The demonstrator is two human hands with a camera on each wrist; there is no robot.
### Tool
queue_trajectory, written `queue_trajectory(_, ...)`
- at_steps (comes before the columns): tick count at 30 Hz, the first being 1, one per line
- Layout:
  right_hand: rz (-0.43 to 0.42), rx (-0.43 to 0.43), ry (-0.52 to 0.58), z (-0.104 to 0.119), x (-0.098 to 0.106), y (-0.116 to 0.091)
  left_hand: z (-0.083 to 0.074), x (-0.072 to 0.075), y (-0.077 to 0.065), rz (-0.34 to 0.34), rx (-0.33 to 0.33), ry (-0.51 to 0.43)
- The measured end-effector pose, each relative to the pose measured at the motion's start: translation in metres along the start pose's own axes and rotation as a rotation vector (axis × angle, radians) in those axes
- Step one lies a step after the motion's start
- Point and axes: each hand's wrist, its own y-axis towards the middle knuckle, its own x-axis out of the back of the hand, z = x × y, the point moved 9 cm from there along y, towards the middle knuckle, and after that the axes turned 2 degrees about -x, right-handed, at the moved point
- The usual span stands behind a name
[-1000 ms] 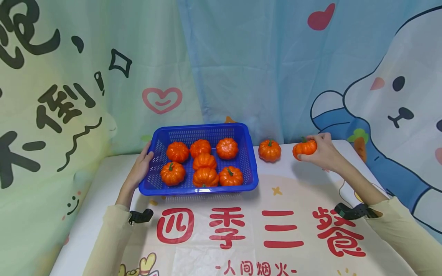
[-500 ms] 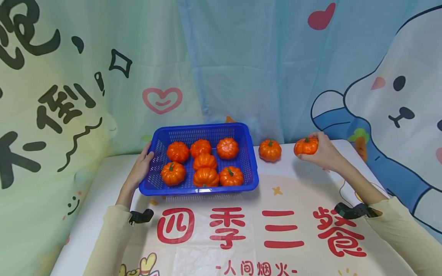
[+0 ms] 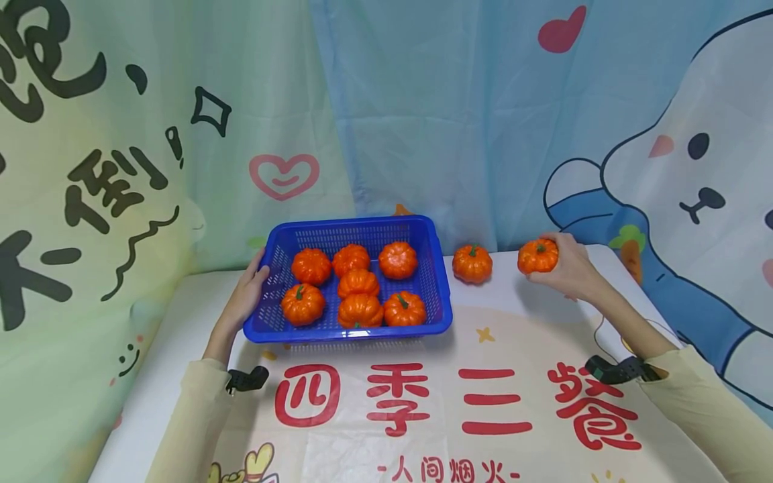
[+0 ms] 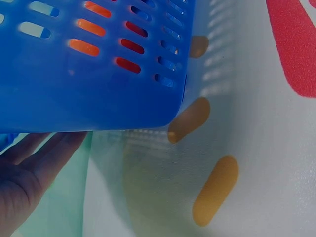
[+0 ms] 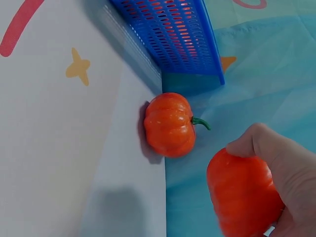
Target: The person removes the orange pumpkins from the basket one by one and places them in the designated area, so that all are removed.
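In the head view my right hand (image 3: 570,265) grips a small orange pumpkin (image 3: 537,255) at the table's back right, its stem turned toward the camera. The right wrist view has this pumpkin (image 5: 242,192) above the table, the thumb (image 5: 271,148) across it. A second pumpkin (image 3: 472,263) sits on the table between that hand and the blue plastic basket (image 3: 443,315). My left hand (image 3: 241,295) holds the basket's left side, thumb at the rim; in the left wrist view its fingers (image 4: 49,153) disappear behind the basket wall. Several pumpkins (image 3: 302,304) lie inside the basket.
The white table (image 3: 181,349) carries a cream printed cloth (image 3: 495,456) with red characters. Right behind the table hangs a printed curtain (image 3: 417,121) with hearts and a white cartoon animal. A black camera band (image 3: 622,369) is on the right wrist, another (image 3: 247,379) on the left.
The pumpkin in my right hand has turned, its stem swinging from the top round toward the camera, and has shifted slightly right. The left hand and the basket stay put.
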Motion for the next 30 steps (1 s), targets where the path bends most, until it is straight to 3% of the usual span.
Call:
queue_trajectory(10, 0.005, 0.014, 0.005, -0.002, -0.007, 0.004, 0.005, 0.001, 0.004, 0.021, 0.059, 0.022)
queue_trajectory(19, -0.037, 0.012, 0.001, -0.017, -0.020, 0.021, 0.004, 0.001, 0.003, 0.010, 0.028, 0.042)
queue_trajectory(28, -0.019, -0.121, 0.016, -0.050, -0.047, 0.050, 0.003, 0.001, 0.001, 0.013, 0.043, 0.038)
queue_trajectory(30, -0.014, -0.145, 0.010, -0.056, -0.053, 0.053, -0.005, 0.001, -0.001, 0.019, 0.057, 0.026)
